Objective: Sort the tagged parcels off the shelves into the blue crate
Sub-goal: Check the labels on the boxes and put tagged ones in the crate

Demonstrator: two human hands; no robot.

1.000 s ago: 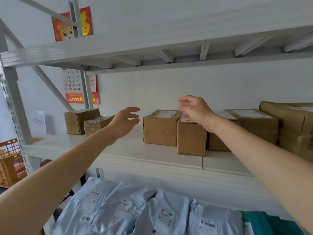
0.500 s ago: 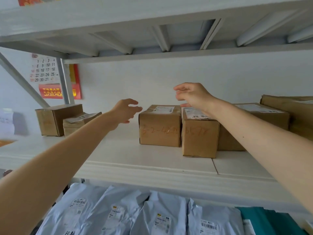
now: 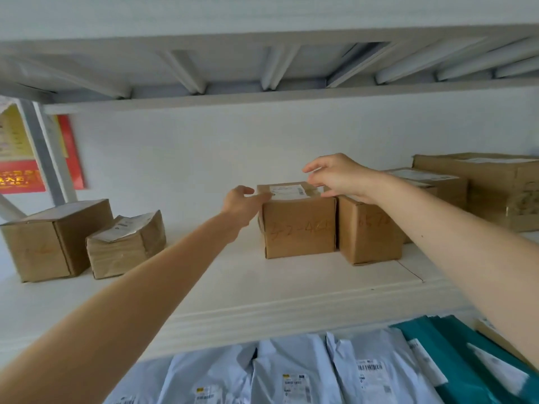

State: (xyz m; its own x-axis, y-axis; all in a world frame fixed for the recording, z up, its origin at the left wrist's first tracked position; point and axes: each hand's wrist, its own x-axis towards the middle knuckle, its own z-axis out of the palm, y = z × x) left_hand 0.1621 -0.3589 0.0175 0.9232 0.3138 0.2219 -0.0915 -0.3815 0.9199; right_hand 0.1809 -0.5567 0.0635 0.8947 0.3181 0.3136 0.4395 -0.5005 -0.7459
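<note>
Head view: both hands at the labelled box (image 3: 299, 225) on the white shelf (image 3: 262, 287).
Left hand (image 3: 242, 204) at the box's upper left edge, fingers straight, tips touching its top. Right hand (image 3: 335, 177) over its upper right corner, fingers loosely apart, gripping nothing; contact unclear. Second box (image 3: 367, 231) touches its right side; pale mailers (image 3: 291, 374) lie below.

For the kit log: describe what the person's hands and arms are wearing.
The left hand and right hand are bare: no gloves, rings or watch visible. Both arms are uncovered to the frame edge, with no sleeve or wristband in view.
</note>
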